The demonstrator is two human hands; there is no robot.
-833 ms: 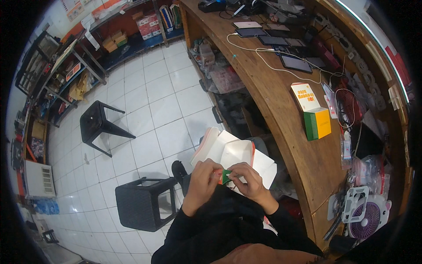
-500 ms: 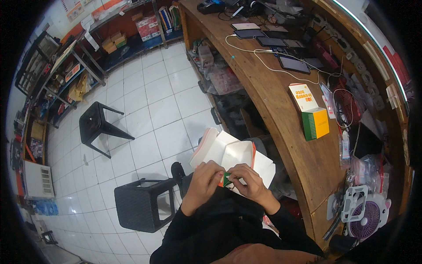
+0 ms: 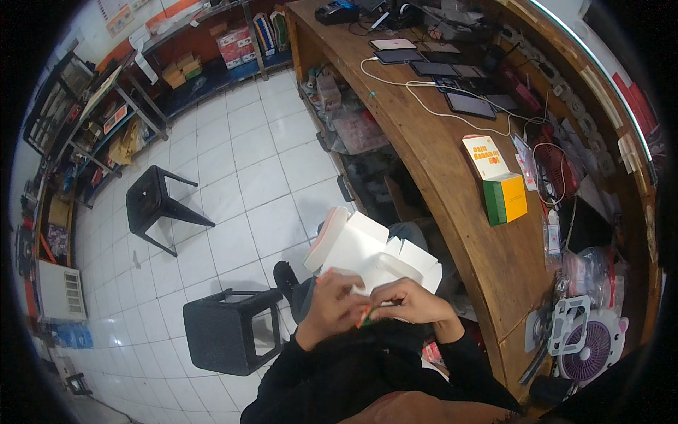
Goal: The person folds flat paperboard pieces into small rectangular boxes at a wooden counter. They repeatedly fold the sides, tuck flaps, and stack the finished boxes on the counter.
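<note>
An unfolded paperboard carton (image 3: 353,237), white inside with orange edges, rests on my lap with its flaps standing up. My left hand (image 3: 332,307) is at the carton's near left part, its fingers curled over the board and blurred. My right hand (image 3: 409,302) pinches the carton's near edge, where a small green and orange corner (image 3: 365,316) shows between the two hands. How far the fingertips reach round the board is hidden.
A folded yellow, green and white carton (image 3: 506,199) stands on the curved wooden counter (image 3: 424,141) at the right. Phones and white cables (image 3: 472,104) lie farther back; a purple fan (image 3: 585,352) is near right. Black stools (image 3: 222,332) stand on the tiled floor at left.
My hands have shifted lower and apart; the left fingers now curl over the carton's left part. The carton's flaps have opened and changed shape, and less of the green piece shows.
</note>
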